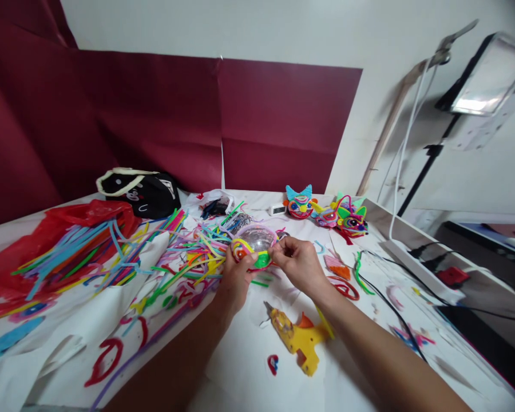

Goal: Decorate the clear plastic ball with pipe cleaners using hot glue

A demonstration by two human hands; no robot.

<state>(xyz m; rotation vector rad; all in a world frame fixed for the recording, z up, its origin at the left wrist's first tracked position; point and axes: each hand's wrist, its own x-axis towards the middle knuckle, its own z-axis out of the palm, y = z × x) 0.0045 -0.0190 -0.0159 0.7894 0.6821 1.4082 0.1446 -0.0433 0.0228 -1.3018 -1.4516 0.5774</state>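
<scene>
A craft piece with a clear plastic dome point(257, 239), edged in lilac pipe cleaner and trimmed in yellow, orange and green, is held up over the table. My left hand point(237, 280) grips its lower left side, thumb along the front by the green patch point(262, 260). At its right edge my right hand point(298, 260) has thumb and forefinger pinched together; what lies between the fingertips is too small to tell. Below the hands a yellow glue gun point(296, 337) lies on its side, partly behind my right forearm. Near it is a small red and blue pipe-cleaner piece point(273, 364).
Loose pipe cleaners point(189, 252) are heaped left of the hands, beside a red plastic bag point(68, 229). Finished pipe-cleaner figures point(300, 203) stand at the back right. A black pouch point(141, 191) sits behind. A power strip point(424, 272) with cables runs along the right side.
</scene>
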